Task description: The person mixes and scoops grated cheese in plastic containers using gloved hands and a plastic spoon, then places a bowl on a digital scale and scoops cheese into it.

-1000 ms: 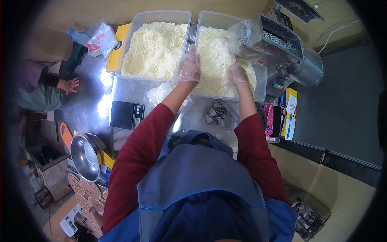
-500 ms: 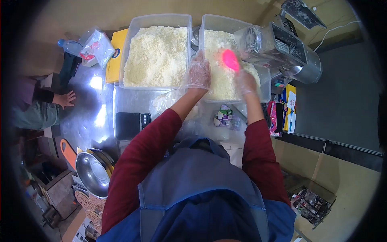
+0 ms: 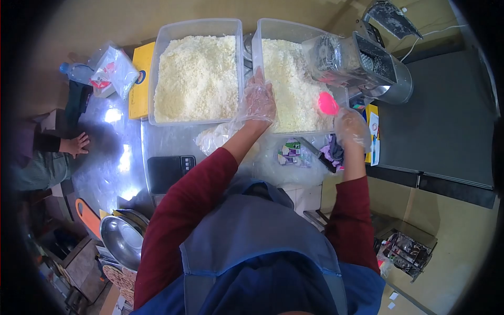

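In a clear plastic glove, my right hand is closed on a bright pink scoop at the right front corner of the right tub. The scoop's bowl lies over the white crumbly food. My left hand, also gloved, rests on the left wall of that right tub, its fingers stretched out. The left tub stands beside it, holding a large heap of the same white crumbs. A clear plastic bag lies below my left wrist.
A metal machine overhangs the right tub. Left stand a yellow box, a bottle and a black scale. Metal bowls are at lower left. Another person's hand rests at the table's left edge. Purple-green packets lie in front.
The pink scoop has come into view in my right hand, which has moved right and toward me, to the tub's front corner. My left hand stays at the tub's wall.
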`<action>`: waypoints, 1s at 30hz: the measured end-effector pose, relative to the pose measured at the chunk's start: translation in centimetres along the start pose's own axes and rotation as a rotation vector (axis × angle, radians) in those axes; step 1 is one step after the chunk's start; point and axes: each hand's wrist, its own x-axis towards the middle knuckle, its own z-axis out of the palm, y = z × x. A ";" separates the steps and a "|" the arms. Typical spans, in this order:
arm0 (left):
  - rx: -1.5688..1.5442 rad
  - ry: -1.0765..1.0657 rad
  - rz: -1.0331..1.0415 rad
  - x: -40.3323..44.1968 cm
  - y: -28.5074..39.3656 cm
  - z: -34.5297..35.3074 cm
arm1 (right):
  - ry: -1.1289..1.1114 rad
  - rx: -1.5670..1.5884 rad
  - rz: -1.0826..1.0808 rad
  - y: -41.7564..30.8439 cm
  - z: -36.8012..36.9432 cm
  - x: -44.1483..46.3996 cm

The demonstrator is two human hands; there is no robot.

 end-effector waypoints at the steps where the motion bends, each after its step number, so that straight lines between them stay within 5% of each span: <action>1: -0.020 0.021 0.015 0.0 0.1 0.0 | -0.006 -0.004 0.005 1.0 0.4 0.3; 3: 0.001 0.019 0.026 0.0 -0.3 0.2 | -0.279 -0.052 -0.247 2.8 2.8 1.7; 6: 0.037 0.006 0.032 -0.2 0.0 0.2 | -0.102 0.222 -0.334 3.4 7.9 3.7; 7: 0.056 -0.008 0.026 -0.1 0.1 -0.1 | -0.099 0.222 -0.339 2.9 8.6 4.7; 9: 0.062 -0.023 0.006 0.1 0.3 -0.4 | -0.567 0.737 -0.172 0.2 9.2 6.4; 12: 0.063 -0.037 0.012 -0.2 0.1 -0.3 | -0.545 0.997 -0.130 -1.5 10.6 7.8; 13: 0.063 -0.016 0.037 -0.2 -0.1 -0.2 | -0.545 0.998 -0.132 -1.4 10.8 7.8; 15: 0.079 0.007 0.058 0.1 -0.2 -0.2 | 0.044 0.631 -0.267 -1.9 9.0 6.9; 16: 0.091 0.017 0.074 -0.3 -0.3 -0.1 | 0.037 0.632 -0.262 -2.2 8.2 5.6; 18: 0.029 -0.014 0.032 -0.5 0.1 -0.4 | 0.101 0.078 -0.126 -3.6 4.1 2.6; 22: 0.033 -0.017 0.026 -0.2 0.1 -0.5 | -0.033 -0.062 0.006 -0.4 2.3 2.1; 24: 0.030 -0.016 0.027 -0.3 0.0 -0.4 | 0.147 -0.240 0.098 0.8 2.8 2.9; 30: 0.031 -0.022 0.002 -0.2 0.6 -0.7 | -0.020 0.184 -0.076 -1.5 8.3 3.9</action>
